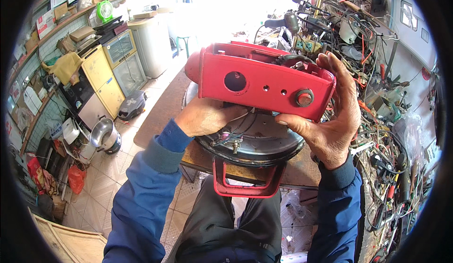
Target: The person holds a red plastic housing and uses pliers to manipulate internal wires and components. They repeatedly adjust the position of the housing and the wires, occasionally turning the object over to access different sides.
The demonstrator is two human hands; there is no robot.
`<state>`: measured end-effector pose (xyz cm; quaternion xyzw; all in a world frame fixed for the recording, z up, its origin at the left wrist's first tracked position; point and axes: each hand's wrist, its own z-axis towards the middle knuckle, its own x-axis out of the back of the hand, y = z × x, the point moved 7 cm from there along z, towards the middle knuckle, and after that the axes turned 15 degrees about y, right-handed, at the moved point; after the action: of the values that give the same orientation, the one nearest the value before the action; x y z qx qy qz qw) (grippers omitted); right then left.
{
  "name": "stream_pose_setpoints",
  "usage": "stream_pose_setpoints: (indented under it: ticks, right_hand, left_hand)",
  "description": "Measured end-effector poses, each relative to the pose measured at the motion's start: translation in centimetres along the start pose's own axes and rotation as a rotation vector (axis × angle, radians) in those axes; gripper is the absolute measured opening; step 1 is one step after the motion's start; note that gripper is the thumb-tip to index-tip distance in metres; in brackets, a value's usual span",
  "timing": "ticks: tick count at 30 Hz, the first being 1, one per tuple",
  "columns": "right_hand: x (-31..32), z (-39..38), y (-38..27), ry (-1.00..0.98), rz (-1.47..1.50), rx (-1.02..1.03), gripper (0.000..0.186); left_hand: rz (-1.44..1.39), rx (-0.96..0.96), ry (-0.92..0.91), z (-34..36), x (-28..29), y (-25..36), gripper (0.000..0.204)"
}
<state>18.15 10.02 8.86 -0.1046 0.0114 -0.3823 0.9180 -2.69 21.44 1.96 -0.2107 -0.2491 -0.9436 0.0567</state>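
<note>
A red, box-like control housing (255,81) is raised and tilted over a round metal electric pan (255,140) on a brown table (158,116). Its face has one large round hole, two small holes and a round button (305,97). My right hand (332,116) is closed round the housing's right end, thumb below and fingers behind. Beneath the housing, my left hand (207,115) is bent inward; its fingertips are mostly hidden by the housing and wires. Thin wires (231,135) run onto the pan's metal top beside a small terminal. A red loop handle (247,190) juts from the pan's near side.
Tangled cables, tools and parts (377,102) crowd the right side. At left stand shelves (61,27), a yellow cabinet (101,76) and a metal pot (104,134) on the tiled floor. A dark grey appliance (133,105) sits nearby. A heat gun or drill (288,23) lies beyond the table.
</note>
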Motion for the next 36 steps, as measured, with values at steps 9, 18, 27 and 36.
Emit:
stream_pose_setpoints:
  ticks: [9, 18, 27, 36]
  right_hand:
    - [0.0, 0.4, -0.2, 0.039, -0.083, 0.059, 0.11]
    - [-0.4, -0.9, 1.0, 0.018, -0.159, 0.029, 0.092]
    - [0.0, -1.7, 0.7, 0.001, -0.144, 0.067, 0.101]
    - [0.5, -1.8, 1.3, -0.035, -0.09, 0.016, 0.094]
  left_hand:
    - [-0.483, 0.31, -0.031, -0.5, 0.1, -0.4, 0.032]
    - [-0.413, 0.301, -0.087, -0.5, 0.0, -0.1, 0.017]
    - [-0.359, 0.297, -0.038, -0.7, 0.2, 0.0, 0.026]
    - [-0.179, 0.372, 0.067, -0.7, 0.2, 1.6, 0.025]
